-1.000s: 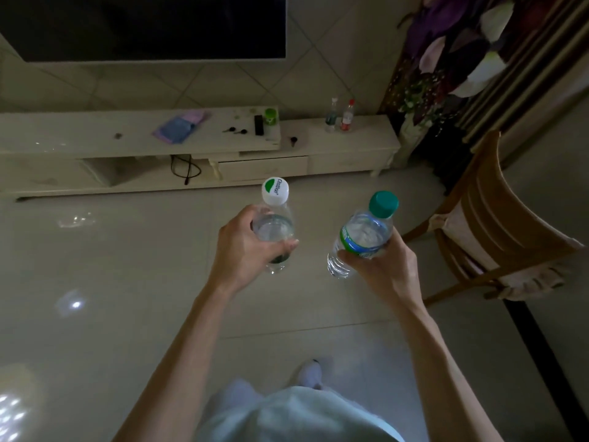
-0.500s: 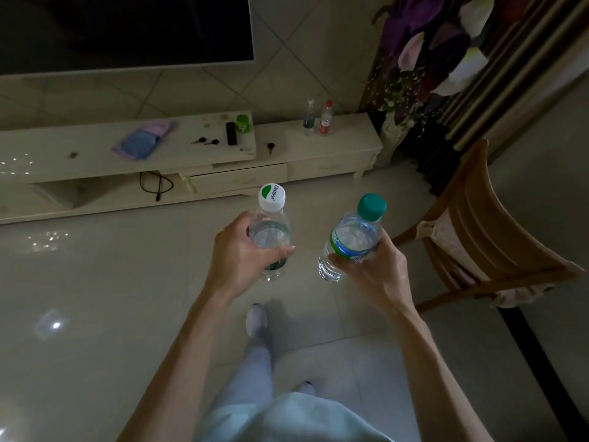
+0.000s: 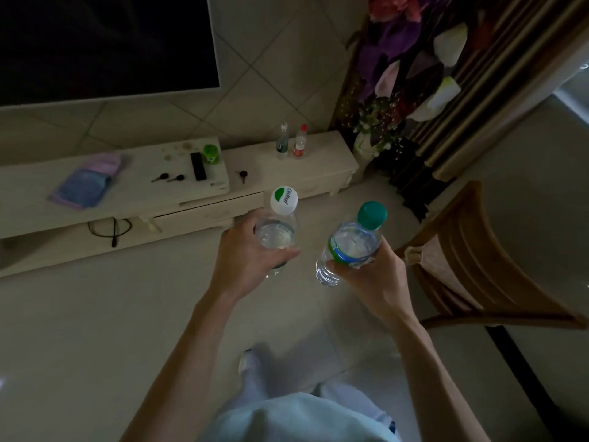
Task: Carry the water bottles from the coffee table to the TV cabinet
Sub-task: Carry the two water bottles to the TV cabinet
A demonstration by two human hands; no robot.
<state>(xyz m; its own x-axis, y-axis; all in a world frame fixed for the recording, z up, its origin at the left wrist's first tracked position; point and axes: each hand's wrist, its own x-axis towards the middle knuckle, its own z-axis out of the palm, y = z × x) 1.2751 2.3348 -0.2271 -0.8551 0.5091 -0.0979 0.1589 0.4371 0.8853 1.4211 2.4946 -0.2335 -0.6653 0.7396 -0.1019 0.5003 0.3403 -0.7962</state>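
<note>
My left hand (image 3: 251, 255) grips a clear water bottle with a white and green cap (image 3: 282, 218), held upright in front of me. My right hand (image 3: 369, 282) holds a second clear bottle with a teal cap and a green-blue label (image 3: 349, 242), tilted to the right. Both are held over the floor, just short of the long cream TV cabinet (image 3: 318, 167) ahead. Two small bottles (image 3: 291, 145) stand on the cabinet's right section by the wall.
On the cabinet lie a purple-blue cloth (image 3: 84, 183), keys (image 3: 169, 178), a black remote (image 3: 198, 165) and a green cup (image 3: 211, 153). A dark TV (image 3: 105, 43) hangs above. A wooden chair (image 3: 478, 260) stands at my right, a flower vase (image 3: 376, 135) behind it.
I have walked closer to the cabinet, which now looms larger and nearer. Both bottles stay gripped in the same hands. My feet have shifted in a step.
</note>
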